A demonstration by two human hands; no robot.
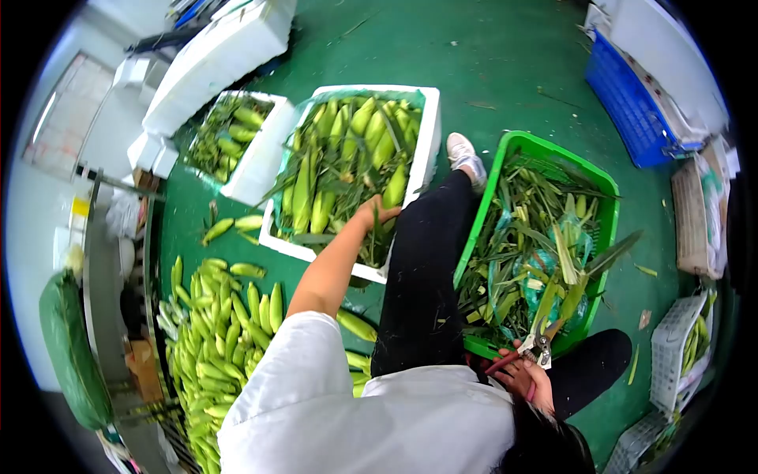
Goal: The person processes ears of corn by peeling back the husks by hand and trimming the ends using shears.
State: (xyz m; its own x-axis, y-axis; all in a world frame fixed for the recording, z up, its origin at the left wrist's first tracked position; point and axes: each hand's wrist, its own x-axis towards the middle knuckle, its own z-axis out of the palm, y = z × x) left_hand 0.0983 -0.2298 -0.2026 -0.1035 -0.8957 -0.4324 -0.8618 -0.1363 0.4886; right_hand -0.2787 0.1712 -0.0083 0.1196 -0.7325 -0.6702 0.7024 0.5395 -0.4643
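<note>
Corn ear (395, 186), right side of white box (429, 130): probably firm, light, slick-husked; best grasped mid-length. Your left hand (382, 214) meets its near end, closure indeterminable; your right hand (521, 378) wraps pruning shears (541, 343).

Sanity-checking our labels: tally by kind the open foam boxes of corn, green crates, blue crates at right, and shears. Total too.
Foam boxes: 2
Green crate: 1
Blue crate: 1
Shears: 1
Total: 5
</note>
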